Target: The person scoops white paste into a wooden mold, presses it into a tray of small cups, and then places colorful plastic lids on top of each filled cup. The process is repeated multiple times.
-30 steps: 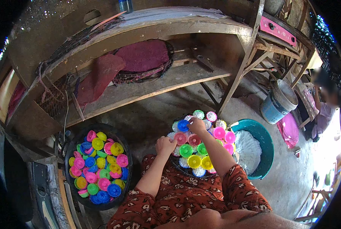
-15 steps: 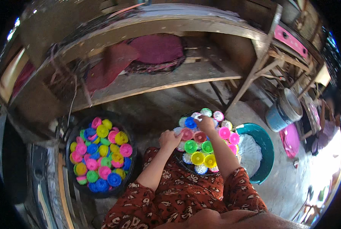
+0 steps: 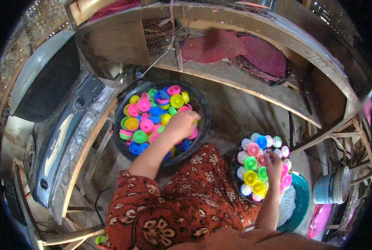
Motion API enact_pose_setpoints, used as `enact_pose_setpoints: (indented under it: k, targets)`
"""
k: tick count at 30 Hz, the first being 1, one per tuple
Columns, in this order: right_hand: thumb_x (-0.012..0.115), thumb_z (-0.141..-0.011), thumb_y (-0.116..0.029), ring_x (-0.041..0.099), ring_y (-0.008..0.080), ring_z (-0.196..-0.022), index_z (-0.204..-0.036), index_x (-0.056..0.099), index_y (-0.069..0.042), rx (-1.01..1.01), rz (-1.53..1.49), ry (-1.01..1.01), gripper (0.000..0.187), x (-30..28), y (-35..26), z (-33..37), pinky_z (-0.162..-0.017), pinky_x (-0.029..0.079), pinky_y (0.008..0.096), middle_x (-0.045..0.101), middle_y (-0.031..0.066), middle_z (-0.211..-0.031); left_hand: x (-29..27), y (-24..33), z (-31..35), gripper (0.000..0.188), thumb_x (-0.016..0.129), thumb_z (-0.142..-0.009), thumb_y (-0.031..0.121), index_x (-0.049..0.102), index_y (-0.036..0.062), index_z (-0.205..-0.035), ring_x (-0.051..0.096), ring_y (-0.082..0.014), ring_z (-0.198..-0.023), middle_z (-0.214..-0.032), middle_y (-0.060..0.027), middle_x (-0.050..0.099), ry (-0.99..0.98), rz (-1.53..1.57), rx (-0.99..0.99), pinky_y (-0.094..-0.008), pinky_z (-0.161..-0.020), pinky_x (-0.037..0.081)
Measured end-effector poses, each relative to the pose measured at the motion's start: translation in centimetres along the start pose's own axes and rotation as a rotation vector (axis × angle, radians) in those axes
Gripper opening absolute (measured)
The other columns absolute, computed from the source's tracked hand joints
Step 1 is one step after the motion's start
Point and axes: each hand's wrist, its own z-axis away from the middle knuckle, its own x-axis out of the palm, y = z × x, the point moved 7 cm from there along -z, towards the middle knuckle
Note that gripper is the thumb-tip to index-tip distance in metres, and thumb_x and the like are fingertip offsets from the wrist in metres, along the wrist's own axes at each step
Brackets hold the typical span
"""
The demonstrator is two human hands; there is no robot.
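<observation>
A black basin (image 3: 203, 98) on the left holds a heap of small cup-shaped plastic moulds (image 3: 143, 105) in pink, yellow, green and blue. Over its right side my left hand (image 3: 181, 127) reaches in, fingers curled down among the moulds; what they grip is hidden. To the right, a dark round tray (image 3: 236, 177) is covered with similar moulds, some coloured like the yellow mould (image 3: 250, 178), others whitish. My right hand (image 3: 273, 166) hovers at the tray's right half, its fingers bent close together above the moulds. Anything pinched there is too small to make out.
A teal basin (image 3: 304, 200) with a white mass (image 3: 287, 206) stands beside the tray. Beyond it are a blue-grey bucket (image 3: 331, 186) and a pink round item (image 3: 320, 218). A wooden bench (image 3: 236, 91) with a low shelf runs along the back; a dark motorcycle-like panel (image 3: 65, 137) is at left.
My left hand has left the tray and moved left into the basin of moulds. My right hand stays over the tray. The view has turned left.
</observation>
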Motion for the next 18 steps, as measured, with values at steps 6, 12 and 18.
enact_pose_setpoints:
  k: [6, 12, 18]
  targets:
    - [0.066, -0.081, -0.018, 0.057, 0.0108, -0.063, -0.098, 0.067, 0.0, 0.115, -0.012, -0.116, 0.025, 0.3, -0.5, 6.3, -0.056, 0.045, 0.0273, 0.066, 0.0067, -0.076, 7.2, -4.2, 4.2, 0.046, 0.062, -0.076, 0.015, 0.053, 0.0104, -0.121, 0.05, -0.0324, -0.114, -0.13, -0.0148, 0.046, -0.656, -0.194, 0.123, -0.0415, -0.087, 0.048]
    - [0.064, -0.086, -0.014, 0.049, 0.005, -0.059, -0.103, 0.063, 0.002, 0.082, -0.063, -0.169, 0.024, 1.1, 0.2, 9.4, -0.051, 0.037, 0.0197, 0.058, -0.0006, -0.07, 10.9, -5.0, 4.3, 0.053, 0.062, -0.075, 0.012, 0.047, 0.0111, -0.126, 0.04, -0.0385, -0.122, -0.134, -0.0187, 0.038, -0.487, -0.083, -0.059, -0.0441, -0.093, 0.044]
    - [0.066, -0.082, -0.018, 0.058, 0.0124, -0.071, -0.1, 0.066, 0.001, 0.177, -0.069, -0.184, 0.026, 0.3, -1.0, 10.9, -0.063, 0.047, 0.0278, 0.065, 0.008, -0.079, 6.9, -5.8, 2.1, 0.055, 0.077, -0.058, 0.022, 0.055, 0.0074, -0.107, 0.053, -0.0358, -0.098, -0.106, -0.0164, 0.052, -0.165, 0.082, 0.099, -0.042, -0.09, 0.045]
